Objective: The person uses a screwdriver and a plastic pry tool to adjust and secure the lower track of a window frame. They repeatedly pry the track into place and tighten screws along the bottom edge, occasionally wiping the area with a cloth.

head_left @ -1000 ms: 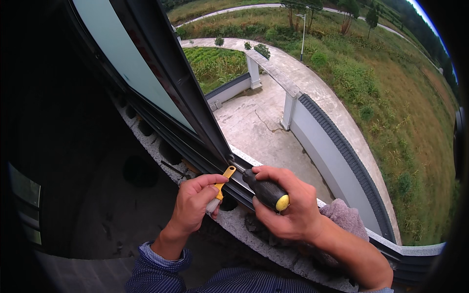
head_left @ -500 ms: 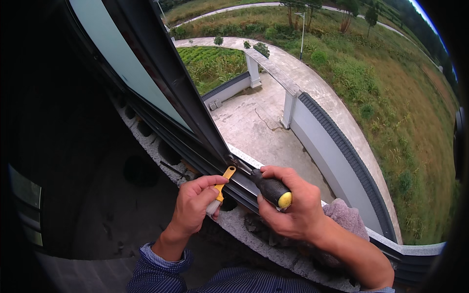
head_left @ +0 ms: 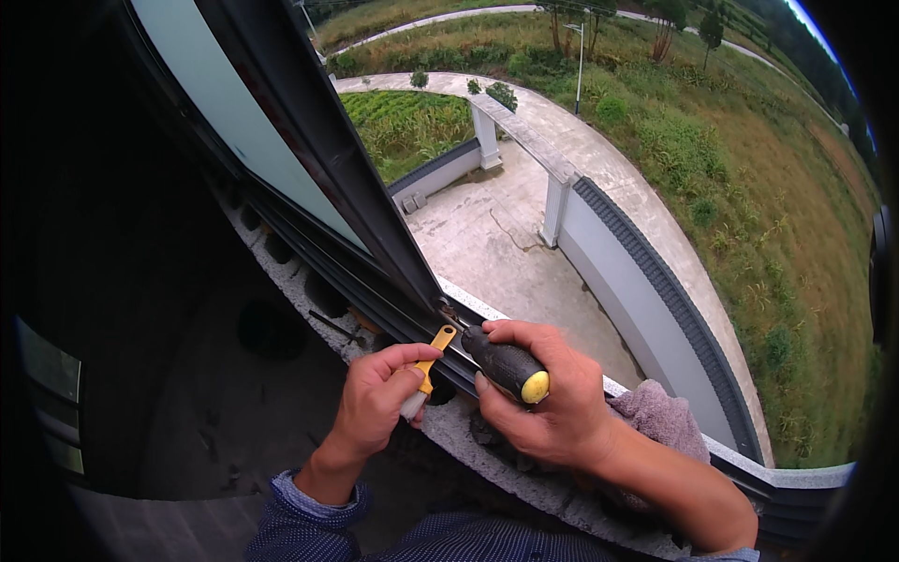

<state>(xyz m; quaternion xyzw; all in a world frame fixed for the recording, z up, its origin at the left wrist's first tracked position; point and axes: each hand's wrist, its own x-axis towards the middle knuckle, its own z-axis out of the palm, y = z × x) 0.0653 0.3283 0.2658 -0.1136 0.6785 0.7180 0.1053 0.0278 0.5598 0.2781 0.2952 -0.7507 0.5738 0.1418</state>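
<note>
My right hand (head_left: 562, 403) is closed around the black handle of a screwdriver (head_left: 506, 362) with a yellow end cap. Its shaft points up and left to the lower corner of a dark window sash (head_left: 323, 140), where the tip is hard to make out. Between the thumb and fingers of my left hand (head_left: 376, 403) is a small brush (head_left: 440, 348) with a yellow handle and pale bristles, held just left of the screwdriver. The bristles point down toward me. Both tools are over the dark window track (head_left: 393, 314).
A greyish cloth (head_left: 661, 418) lies on the frame beside my right forearm. Rough broken masonry (head_left: 468, 456) edges the inner side of the track. Beyond the opening, far below, are a concrete yard (head_left: 496, 234) and a curved wall (head_left: 646, 290).
My right hand and the screwdriver have shifted slightly left, and less of the shaft shows. The brush in my left hand has moved a little to the right and down.
</note>
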